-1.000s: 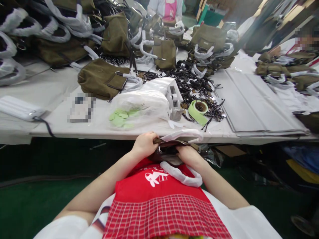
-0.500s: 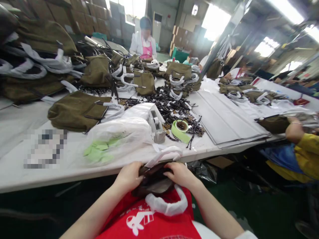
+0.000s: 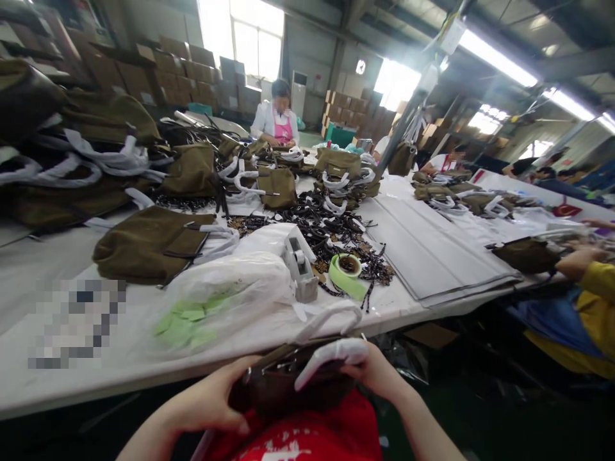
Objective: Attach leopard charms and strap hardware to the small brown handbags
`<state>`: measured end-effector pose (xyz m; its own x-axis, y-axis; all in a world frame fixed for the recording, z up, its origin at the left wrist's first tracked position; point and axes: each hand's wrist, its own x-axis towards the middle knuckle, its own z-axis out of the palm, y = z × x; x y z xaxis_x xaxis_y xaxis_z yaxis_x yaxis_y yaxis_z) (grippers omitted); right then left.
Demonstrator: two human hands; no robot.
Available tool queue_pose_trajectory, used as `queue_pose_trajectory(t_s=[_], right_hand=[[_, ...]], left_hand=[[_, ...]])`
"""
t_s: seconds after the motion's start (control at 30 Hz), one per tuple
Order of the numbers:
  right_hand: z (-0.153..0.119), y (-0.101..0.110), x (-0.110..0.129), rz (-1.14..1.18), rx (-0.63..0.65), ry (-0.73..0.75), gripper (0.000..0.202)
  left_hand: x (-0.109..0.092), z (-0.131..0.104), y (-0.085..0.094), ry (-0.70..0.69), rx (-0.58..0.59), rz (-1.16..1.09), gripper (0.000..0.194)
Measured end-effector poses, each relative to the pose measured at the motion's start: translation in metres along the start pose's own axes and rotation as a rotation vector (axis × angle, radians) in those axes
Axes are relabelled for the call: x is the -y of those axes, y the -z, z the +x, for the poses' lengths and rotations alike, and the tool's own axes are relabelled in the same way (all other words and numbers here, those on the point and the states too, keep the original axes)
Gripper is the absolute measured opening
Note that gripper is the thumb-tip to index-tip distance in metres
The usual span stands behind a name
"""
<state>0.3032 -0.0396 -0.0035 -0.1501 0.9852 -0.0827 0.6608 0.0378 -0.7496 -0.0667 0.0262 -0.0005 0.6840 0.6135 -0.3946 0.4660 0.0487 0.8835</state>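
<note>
A dark brown handbag is held upright against my red apron, at the front edge of the table. Its handles are wrapped in white; the near wrapped handle arches over the bag's front. My left hand grips the bag's left side, with the thumb on the near face and the fingers behind it. On the right, my right hand holds the bag's upper corner beside the handle, its fingertips partly hidden. The bag's opening faces up, and its inside is mostly hidden.
On the white table lie an olive bag, a plastic bag of green pieces, a tape dispenser, a green roll and black straps. Several bags are piled behind. A co-worker's yellow sleeve is at right.
The bag has tipped so its front face shows, and its near handle has risen from hanging down to over the top. My hands have moved from its opening to its sides. The view has tilted up.
</note>
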Motion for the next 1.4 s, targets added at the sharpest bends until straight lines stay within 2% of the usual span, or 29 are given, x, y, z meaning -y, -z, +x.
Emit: queue_pose_trajectory(t_s=[0.1, 0.13, 0.2, 0.27, 0.33, 0.43, 0.57, 0.67, 0.73, 0.83, 0.93, 1.07, 1.2, 1.3, 1.4], right_hand=[[0.009, 0.009, -0.001, 0.088, -0.108, -0.016, 0.013], [0.012, 0.014, 0.001, 0.096, -0.108, 0.006, 0.015], [0.019, 0.023, 0.005, 0.105, -0.081, 0.038, 0.018], [0.025, 0.028, 0.008, 0.103, -0.024, 0.027, 0.017], [0.031, 0.030, 0.009, 0.085, 0.012, -0.017, 0.015], [0.037, 0.032, 0.009, 0.028, -0.015, -0.078, 0.019], [0.044, 0.045, 0.007, 0.123, -0.123, -0.050, 0.038], [0.053, 0.057, 0.003, 0.206, -0.259, -0.036, 0.045], [0.063, 0.066, 0.001, 0.182, -0.347, -0.040, 0.047], [0.086, 0.083, 0.002, 0.101, -0.405, -0.029, 0.046], [0.117, 0.101, 0.007, 0.051, -0.412, -0.012, 0.042], [0.161, 0.115, 0.013, -0.094, -0.377, -0.007, 0.043], [0.190, 0.113, 0.009, -0.203, -0.352, -0.025, 0.040], [0.202, 0.109, 0.004, -0.299, -0.334, -0.050, 0.037], [0.211, 0.104, 0.002, -0.420, -0.321, -0.092, 0.027]], left_hand=[[-0.005, 0.011, -0.021, -0.002, -0.222, -0.041, 0.073], [-0.008, 0.016, -0.027, -0.029, -0.260, -0.063, 0.066], [-0.013, 0.025, -0.035, -0.101, -0.254, -0.102, 0.055], [-0.015, 0.034, -0.038, -0.139, -0.242, -0.104, 0.043], [-0.013, 0.042, -0.037, -0.087, -0.331, -0.056, 0.037], [-0.008, 0.054, -0.034, 0.012, -0.453, 0.014, 0.039], [-0.008, 0.058, -0.032, 0.043, -0.431, 0.047, 0.040], [-0.013, 0.055, -0.037, 0.068, -0.439, 0.044, 0.042], [-0.019, 0.054, -0.042, 0.046, -0.446, 0.000, 0.044], [-0.026, 0.061, -0.045, -0.012, -0.401, -0.080, 0.046], [-0.027, 0.077, -0.038, 0.003, -0.408, -0.103, 0.051], [-0.021, 0.093, -0.020, 0.080, -0.437, 0.031, 0.049], [-0.019, 0.088, -0.017, 0.070, -0.414, 0.056, 0.049], [-0.018, 0.081, -0.023, 0.020, -0.474, 0.058, 0.045], [-0.015, 0.078, -0.026, 0.002, -0.468, 0.073, 0.040]])
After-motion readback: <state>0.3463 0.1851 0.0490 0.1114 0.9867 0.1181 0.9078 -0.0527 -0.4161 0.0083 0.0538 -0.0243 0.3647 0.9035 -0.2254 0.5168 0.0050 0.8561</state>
